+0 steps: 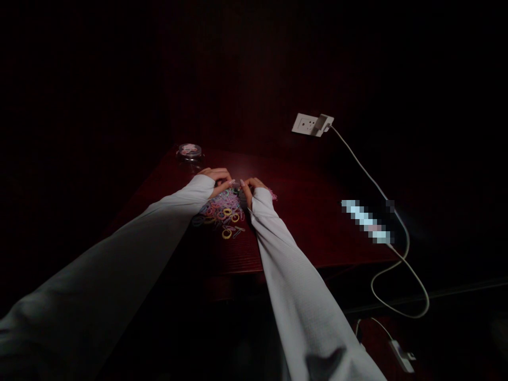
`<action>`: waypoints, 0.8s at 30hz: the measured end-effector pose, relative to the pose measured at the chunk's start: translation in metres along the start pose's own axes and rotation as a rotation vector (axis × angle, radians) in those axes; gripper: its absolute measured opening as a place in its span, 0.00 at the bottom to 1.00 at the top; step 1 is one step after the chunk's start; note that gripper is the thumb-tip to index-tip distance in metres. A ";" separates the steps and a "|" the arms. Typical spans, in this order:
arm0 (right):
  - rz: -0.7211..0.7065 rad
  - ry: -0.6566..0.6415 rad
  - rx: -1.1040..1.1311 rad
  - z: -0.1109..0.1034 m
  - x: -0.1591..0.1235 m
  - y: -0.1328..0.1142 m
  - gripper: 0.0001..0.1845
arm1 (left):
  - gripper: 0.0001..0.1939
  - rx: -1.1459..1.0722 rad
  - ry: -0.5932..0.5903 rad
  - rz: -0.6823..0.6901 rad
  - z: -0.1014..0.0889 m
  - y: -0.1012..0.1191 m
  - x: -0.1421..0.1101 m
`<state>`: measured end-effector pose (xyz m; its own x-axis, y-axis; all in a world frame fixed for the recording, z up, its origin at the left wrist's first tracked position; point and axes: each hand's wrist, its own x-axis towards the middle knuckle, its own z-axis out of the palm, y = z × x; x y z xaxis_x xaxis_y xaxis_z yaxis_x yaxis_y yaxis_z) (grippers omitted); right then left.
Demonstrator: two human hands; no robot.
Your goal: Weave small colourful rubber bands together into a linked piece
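Observation:
A pile of small coloured elastic hair bands (222, 206), in pink, purple, blue and yellow, lies on the dark red table. My left hand (218, 179) is over the far side of the pile, its thumb and fingers pinched together. Close by on the right, my right hand (253, 186) has its thumb and fingers bent together too. The fingertips of both hands nearly meet around something small and greyish, too dark and small to name. A few pink bands (272, 194) show beyond my right wrist.
A clear round jar (190, 152) with a pinkish top stands at the table's back left. A wall socket (307, 125) holds a white charger (324, 124). Its white cable (357, 159) runs to a blurred-out bright device (365, 219) at the right. Below is a white power strip (401, 355).

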<state>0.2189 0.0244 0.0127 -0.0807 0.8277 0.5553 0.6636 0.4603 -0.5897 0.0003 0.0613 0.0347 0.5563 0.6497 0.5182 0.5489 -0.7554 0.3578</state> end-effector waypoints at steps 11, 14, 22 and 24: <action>0.027 0.021 -0.061 -0.012 -0.005 -0.007 0.22 | 0.19 0.006 0.029 -0.042 -0.002 0.002 0.000; 0.056 0.051 -0.062 -0.015 -0.005 -0.009 0.22 | 0.19 0.020 0.061 -0.070 -0.004 0.001 -0.001; 0.098 0.143 -0.059 -0.021 -0.007 -0.008 0.23 | 0.18 0.041 0.112 -0.090 -0.008 0.002 -0.002; 0.093 0.132 -0.056 -0.020 -0.007 -0.008 0.23 | 0.19 0.045 0.096 -0.080 -0.007 0.003 -0.001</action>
<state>0.2290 0.0083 0.0256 0.0795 0.8148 0.5742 0.7043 0.3617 -0.6108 -0.0033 0.0573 0.0409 0.4479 0.6951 0.5623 0.6181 -0.6952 0.3671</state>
